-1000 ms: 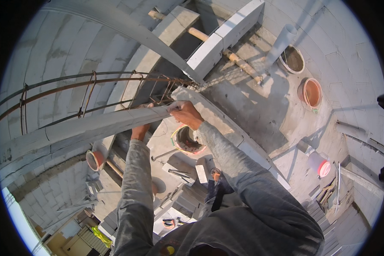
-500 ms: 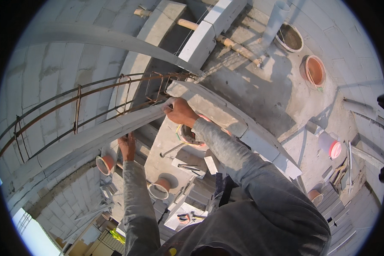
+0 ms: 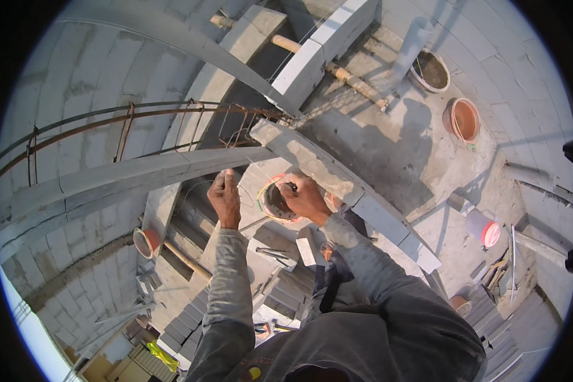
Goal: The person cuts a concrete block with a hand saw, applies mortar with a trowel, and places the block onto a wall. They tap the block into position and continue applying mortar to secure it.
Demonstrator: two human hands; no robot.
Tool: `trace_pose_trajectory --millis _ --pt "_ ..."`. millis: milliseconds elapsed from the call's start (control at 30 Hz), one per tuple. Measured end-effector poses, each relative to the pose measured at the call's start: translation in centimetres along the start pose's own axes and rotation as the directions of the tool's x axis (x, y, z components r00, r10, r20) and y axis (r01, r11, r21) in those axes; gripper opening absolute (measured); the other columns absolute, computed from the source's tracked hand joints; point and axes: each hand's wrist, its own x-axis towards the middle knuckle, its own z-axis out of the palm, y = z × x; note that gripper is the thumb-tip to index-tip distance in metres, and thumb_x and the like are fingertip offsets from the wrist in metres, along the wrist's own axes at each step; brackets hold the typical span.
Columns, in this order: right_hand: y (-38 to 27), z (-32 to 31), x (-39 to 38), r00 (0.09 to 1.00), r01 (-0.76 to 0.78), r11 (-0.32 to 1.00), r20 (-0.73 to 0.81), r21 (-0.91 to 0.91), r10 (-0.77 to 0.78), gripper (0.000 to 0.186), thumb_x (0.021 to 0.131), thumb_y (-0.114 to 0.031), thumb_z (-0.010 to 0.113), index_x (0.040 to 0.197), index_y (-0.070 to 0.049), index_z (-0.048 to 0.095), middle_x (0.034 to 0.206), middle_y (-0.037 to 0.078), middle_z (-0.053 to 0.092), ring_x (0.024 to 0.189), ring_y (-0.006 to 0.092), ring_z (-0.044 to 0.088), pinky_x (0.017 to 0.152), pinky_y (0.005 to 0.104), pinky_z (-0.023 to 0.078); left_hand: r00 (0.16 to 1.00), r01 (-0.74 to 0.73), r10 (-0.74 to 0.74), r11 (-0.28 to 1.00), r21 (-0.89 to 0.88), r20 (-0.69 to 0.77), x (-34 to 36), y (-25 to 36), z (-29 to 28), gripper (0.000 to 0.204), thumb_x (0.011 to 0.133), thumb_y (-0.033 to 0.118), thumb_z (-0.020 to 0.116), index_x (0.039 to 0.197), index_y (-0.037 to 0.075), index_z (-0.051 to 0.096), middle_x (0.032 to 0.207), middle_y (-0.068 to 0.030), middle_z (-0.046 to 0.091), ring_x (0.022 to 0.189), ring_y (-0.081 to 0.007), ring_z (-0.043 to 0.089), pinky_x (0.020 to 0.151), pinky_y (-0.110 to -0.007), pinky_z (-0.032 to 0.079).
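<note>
My left hand (image 3: 225, 198) is raised near the edge of a long pale block course (image 3: 140, 170), its fingertips pinched together. A thin wire or string (image 3: 243, 191) loops beside these fingers and appears to be held in them. To its right, my right hand (image 3: 304, 196) has curled fingers; what they hold, if anything, is too small to make out. Neither hand touches the blocks. Beneath and between the hands stands a bucket (image 3: 261, 198) with dark mortar-like material inside, partly covered by my right hand. A rusty rebar cage (image 3: 126, 124) runs behind the block course.
A low block wall (image 3: 379, 219) crosses to my right. Beyond it are a mortar tub (image 3: 449, 79), an orange bucket (image 3: 465, 120) and a pale bucket (image 3: 481, 228). Grey blocks (image 3: 194, 313) are stacked below, near another orange bucket (image 3: 146, 242). A grey beam (image 3: 197, 48) slants overhead.
Both hands have come away from the block course. My right hand moved down and right, over the bucket; my left rose slightly and shifted right. A thin looped strand now shows beside it.
</note>
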Motion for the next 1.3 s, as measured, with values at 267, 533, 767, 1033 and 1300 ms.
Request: trace_pose_trajectory --millis 267,533,767,1033,1300 --pt "2.2 0.2 0.5 0.993 0.068 0.998 -0.099 0.018 -0.066 0.013 0.084 -0.011 0.062 0.09 -0.003 0.072 0.087 0.017 0.073 0.08 0.0349 0.071 0.073 0.0397 0.055 0.973 -0.214 0.231 0.92 0.327 -0.013 -0.9 0.7 1.7 0.033 0.099 0.019 0.064 0.084 -0.01 0.062 0.063 -0.0043 0.053 0.061 -0.007 0.043 0.053 -0.028 0.036" --pt "2.2 0.2 0.5 1.0 -0.017 1.0 -0.004 -0.011 0.017 0.023 0.087 -0.017 0.06 0.098 -0.001 0.072 0.097 0.022 0.072 0.094 0.039 0.069 0.084 0.0417 0.054 0.961 -0.114 0.214 0.884 0.453 -0.176 -2.9 3.1 5.3 0.038 0.095 0.019 0.071 0.105 -0.017 0.067 0.063 -0.0091 0.066 0.053 -0.0104 0.059 0.05 -0.029 0.048" --pt "1.9 0.1 0.5 0.992 -0.118 0.993 0.044 -0.007 0.118 0.024 0.087 -0.02 0.063 0.1 -0.003 0.072 0.099 0.02 0.072 0.097 0.0362 0.069 0.083 0.0402 0.054 0.876 -0.131 0.088 0.989 -0.06 -0.474 -3.1 4.3 10.0 0.039 0.092 0.007 0.072 0.115 -0.02 0.055 0.082 -0.0181 0.071 0.063 -0.0151 0.066 0.053 -0.026 0.056" --pt "2.4 0.0 0.2 0.997 -0.076 0.997 0.014 0.004 0.076 0.023 0.088 -0.022 0.064 0.099 -0.004 0.074 0.094 0.018 0.074 0.091 0.0328 0.071 0.081 0.0385 0.054 0.882 -0.366 0.464 0.568 0.737 0.08 1.3 8.3 10.1 0.017 0.088 0.01 0.071 0.093 -0.004 0.062 0.09 -0.0198 0.073 0.087 -0.0358 0.073 0.077 -0.042 0.059" --pt "2.8 -0.6 -1.1 0.992 -0.122 0.991 0.044 0.054 0.12 0.022 0.089 -0.021 0.063 0.097 -0.003 0.073 0.088 0.016 0.074 0.082 0.0312 0.072 0.076 0.0394 0.055 0.822 -0.568 -0.172 -0.31 0.762 0.543 7.1 12.2 9.3 0.014 0.092 0.013 0.062 0.098 0.005 0.072 0.099 -0.0153 0.074 0.099 -0.0319 0.071 0.088 -0.046 0.056"
